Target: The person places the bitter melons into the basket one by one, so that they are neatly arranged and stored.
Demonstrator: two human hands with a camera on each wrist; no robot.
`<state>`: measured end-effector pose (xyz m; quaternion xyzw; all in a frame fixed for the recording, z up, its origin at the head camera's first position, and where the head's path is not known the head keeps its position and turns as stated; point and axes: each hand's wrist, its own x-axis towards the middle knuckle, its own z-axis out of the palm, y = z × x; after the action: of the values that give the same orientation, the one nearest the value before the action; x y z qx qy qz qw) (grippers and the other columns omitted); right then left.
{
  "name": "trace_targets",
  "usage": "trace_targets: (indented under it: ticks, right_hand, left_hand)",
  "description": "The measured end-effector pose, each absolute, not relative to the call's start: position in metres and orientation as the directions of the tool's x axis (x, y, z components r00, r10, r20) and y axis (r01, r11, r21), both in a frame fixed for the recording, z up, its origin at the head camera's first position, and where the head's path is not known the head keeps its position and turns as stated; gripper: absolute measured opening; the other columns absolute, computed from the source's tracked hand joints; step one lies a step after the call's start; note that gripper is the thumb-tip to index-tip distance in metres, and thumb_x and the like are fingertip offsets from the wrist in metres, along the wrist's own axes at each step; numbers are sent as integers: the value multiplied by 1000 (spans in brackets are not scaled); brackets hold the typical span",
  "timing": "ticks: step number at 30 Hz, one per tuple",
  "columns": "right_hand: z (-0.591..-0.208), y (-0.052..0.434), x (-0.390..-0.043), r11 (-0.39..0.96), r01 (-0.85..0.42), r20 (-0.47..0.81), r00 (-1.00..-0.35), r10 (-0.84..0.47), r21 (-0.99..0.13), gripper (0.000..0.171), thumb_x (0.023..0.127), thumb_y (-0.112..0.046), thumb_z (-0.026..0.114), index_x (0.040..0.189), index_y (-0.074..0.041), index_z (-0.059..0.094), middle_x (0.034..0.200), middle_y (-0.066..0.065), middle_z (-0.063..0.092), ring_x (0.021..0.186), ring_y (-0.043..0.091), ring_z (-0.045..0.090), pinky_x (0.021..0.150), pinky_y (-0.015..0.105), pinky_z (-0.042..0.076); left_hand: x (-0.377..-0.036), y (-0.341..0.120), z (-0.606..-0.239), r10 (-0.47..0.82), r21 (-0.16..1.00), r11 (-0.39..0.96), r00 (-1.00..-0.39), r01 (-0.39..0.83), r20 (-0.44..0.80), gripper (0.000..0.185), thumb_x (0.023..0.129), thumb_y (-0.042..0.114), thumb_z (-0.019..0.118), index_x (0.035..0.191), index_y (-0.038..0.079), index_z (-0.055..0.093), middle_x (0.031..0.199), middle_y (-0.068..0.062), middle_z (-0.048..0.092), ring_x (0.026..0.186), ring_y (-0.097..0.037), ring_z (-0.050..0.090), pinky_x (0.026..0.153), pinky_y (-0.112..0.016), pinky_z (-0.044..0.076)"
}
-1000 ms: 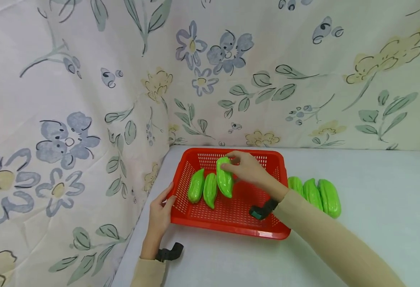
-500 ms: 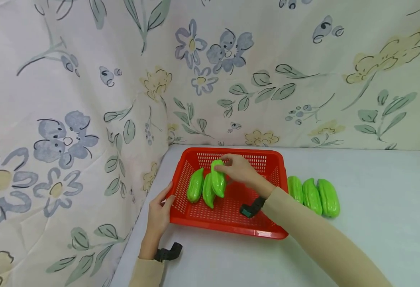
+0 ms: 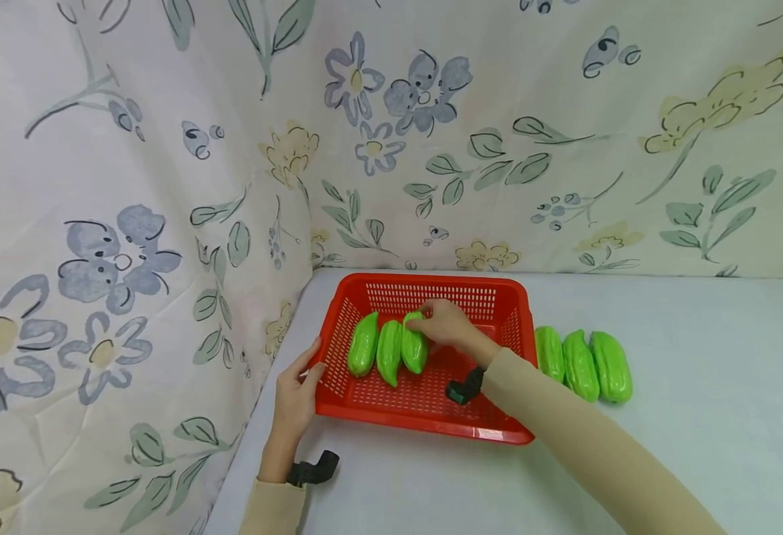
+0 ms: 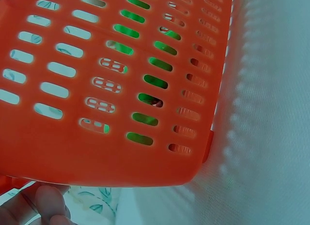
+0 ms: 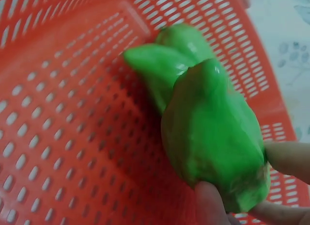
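A red plastic basket (image 3: 425, 426) stands on the white table. My left hand (image 3: 296, 397) grips its left rim, thumb and fingers on either side. Inside the basket my right hand (image 3: 453, 327) holds a glossy green pepper (image 3: 414, 352) by its far end, low down. In the right wrist view, thumb and fingers pinch this pepper (image 5: 213, 133) at one end. Left of it lie two similar peppers, one in the middle (image 3: 388, 353) and one near the left wall (image 3: 363, 345). The basket's slotted wall (image 4: 97, 157) fills much of the left wrist view.
Three more green peppers (image 3: 580, 365) lie side by side on the table (image 3: 719, 386), right of the basket; the right forearm partly covers them. A flowered cloth (image 3: 498, 148) hangs behind the table and along its left side.
My right hand has moved the held pepper left and down, beside the middle pepper in the basket. The left hand has stayed on the rim.
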<state>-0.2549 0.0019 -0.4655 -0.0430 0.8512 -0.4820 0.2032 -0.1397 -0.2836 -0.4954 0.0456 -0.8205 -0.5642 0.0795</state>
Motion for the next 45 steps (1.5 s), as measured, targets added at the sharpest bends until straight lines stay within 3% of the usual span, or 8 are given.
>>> trace_targets:
  ticks: [8,16,28,36,42,45]
  right_hand:
    - [-476,-4,-254,551,127,-326,-903,-280,-825,45,98,-27,71,127,5,59,99,16,68,67,20,69,68,43,66]
    - [-476,-11,-247,536,152,-334,-906,-261,-830,31,97,-22,71,112,2,58,99,16,65,71,22,69,65,41,66]
    - [-478,-9,-252,566,136,-329,-910,-254,-813,42,94,-29,74,116,2,58,101,15,64,73,22,68,63,37,64]
    - [-464,-7,-255,605,78,-256,-943,-214,-792,61,96,-33,74,139,6,53,127,25,64,66,25,71,60,34,63]
    - [-449,-4,-254,621,48,-226,-951,-212,-782,63,97,-37,72,141,3,52,130,24,64,69,32,75,59,28,59]
    - [-441,-3,-254,621,20,-202,-953,-224,-784,65,97,-40,71,143,1,51,121,22,67,71,35,75,63,28,58]
  left_hand:
    - [-140,-285,-495,-157,937,350,-986,-4,55,47,107,14,53,154,23,54,150,-15,58,102,-43,70,74,-35,66]
    - [-139,-285,-495,-160,938,347,-986,-11,47,47,107,16,53,154,24,54,150,-14,58,102,-42,70,74,-35,66]
    - [-140,-283,-495,-167,937,349,-985,-11,51,48,106,13,54,153,22,55,149,-15,59,102,-46,70,73,-35,66]
    - [-140,-284,-495,-169,938,345,-985,-20,42,47,107,14,53,153,23,54,149,-15,58,100,-45,70,72,-36,66]
    - [-139,-284,-496,-166,938,347,-985,-17,44,47,106,14,54,153,22,55,151,-13,58,100,-44,70,72,-33,66]
    - [-139,-284,-496,-168,939,345,-985,-14,47,47,106,14,53,153,22,55,151,-13,58,98,-42,71,71,-33,66]
